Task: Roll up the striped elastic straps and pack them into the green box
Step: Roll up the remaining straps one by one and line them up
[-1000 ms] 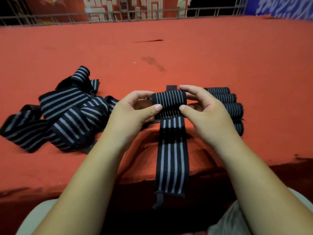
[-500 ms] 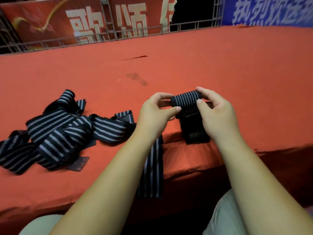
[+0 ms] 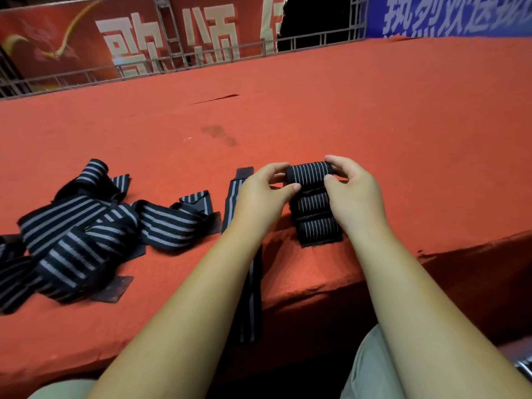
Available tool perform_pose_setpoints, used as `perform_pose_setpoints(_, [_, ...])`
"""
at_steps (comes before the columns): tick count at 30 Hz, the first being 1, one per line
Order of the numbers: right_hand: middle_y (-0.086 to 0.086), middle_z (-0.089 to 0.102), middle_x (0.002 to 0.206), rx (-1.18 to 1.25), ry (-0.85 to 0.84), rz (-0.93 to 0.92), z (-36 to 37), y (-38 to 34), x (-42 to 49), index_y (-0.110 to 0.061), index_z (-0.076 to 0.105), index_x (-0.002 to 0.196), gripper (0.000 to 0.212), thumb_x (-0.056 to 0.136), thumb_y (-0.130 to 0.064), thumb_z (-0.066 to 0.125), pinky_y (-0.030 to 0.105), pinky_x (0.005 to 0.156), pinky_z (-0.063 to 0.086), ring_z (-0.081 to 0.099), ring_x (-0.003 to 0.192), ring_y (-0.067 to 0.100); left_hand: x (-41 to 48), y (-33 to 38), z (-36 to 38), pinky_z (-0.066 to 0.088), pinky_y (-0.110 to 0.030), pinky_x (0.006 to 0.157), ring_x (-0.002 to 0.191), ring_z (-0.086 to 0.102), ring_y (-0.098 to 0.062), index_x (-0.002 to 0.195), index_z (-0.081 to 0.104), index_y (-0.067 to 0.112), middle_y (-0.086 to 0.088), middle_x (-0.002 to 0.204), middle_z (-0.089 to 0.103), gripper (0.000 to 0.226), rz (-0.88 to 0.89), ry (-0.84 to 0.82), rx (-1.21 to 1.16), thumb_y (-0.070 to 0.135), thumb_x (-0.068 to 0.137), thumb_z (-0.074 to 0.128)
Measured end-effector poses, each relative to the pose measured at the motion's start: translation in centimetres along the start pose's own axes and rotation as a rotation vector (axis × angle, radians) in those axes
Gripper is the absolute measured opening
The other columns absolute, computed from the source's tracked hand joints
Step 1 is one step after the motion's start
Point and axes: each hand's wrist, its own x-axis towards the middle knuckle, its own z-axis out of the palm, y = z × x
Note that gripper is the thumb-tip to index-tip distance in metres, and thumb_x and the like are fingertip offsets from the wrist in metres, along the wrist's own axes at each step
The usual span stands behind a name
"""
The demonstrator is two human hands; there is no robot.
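Mid-frame, the left hand [image 3: 259, 192] and right hand [image 3: 355, 194] both grip one rolled black-and-grey striped elastic strap [image 3: 309, 173] above a few finished rolls [image 3: 314, 218]; a loose pile [image 3: 83, 228] at left needs rolling, and no green box shows.

A red felt cloth [image 3: 374, 116] covers the whole work surface and drapes over its near edge, where the fold falls into shadow. Out on the bare cloth there is a dark smudged stain [image 3: 220, 135], and farther back a thin dark slit-like mark [image 3: 217, 98]. A grey metal railing [image 3: 201, 57] runs along the far edge. Behind it hangs a red banner [image 3: 86, 38] with large pale characters, and to the right a blue banner [image 3: 449, 15] with white characters, a dark gap [image 3: 313, 18] between them.
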Motion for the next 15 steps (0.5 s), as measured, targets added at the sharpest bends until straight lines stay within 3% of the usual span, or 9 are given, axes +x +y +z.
perform_pose_setpoints(4, [-0.014,0.07,0.131,-0.024,0.085,-0.042,0.1,-0.2,-0.4,-0.032,0.07,0.135,0.047,0.093,-0.016,0.057,0.034,0.105,0.053,0.066,0.115,0.009,-0.6,0.5,-1.0,0.064,-0.049,0.091,0.096,0.077,-0.013,0.138,0.068,0.026,0.014,0.116,0.077,0.053,-0.044,0.01,-0.01,0.025,0.089,0.085])
perform_pose_setpoints(9, [-0.015,0.07,0.126,0.083,0.246,-0.149,0.6,-2.1,-2.1,-0.03,0.07,0.128,0.039,0.094,-0.017,0.057,0.033,0.104,0.053,0.065,0.114,0.005,-2.1,0.3,-4.3,0.065,-0.035,0.077,0.094,0.079,-0.021,0.131,0.07,0.016,0.004,0.112,0.077,0.034,-0.079,-0.007,-0.04,0.012,0.098,0.076])
perform_pose_setpoints(15, [-0.014,0.073,0.115,0.15,0.122,-0.236,5.1,-3.9,-4.7,-0.029,0.074,0.116,0.031,0.095,-0.013,0.058,0.032,0.098,0.055,0.067,0.106,0.005,-4.5,-2.1,-10.7,0.057,-0.028,0.065,0.074,0.075,-0.011,0.111,0.075,0.024,0.001,0.099,0.079,0.016,-0.151,0.104,-0.028,0.013,0.099,0.074])
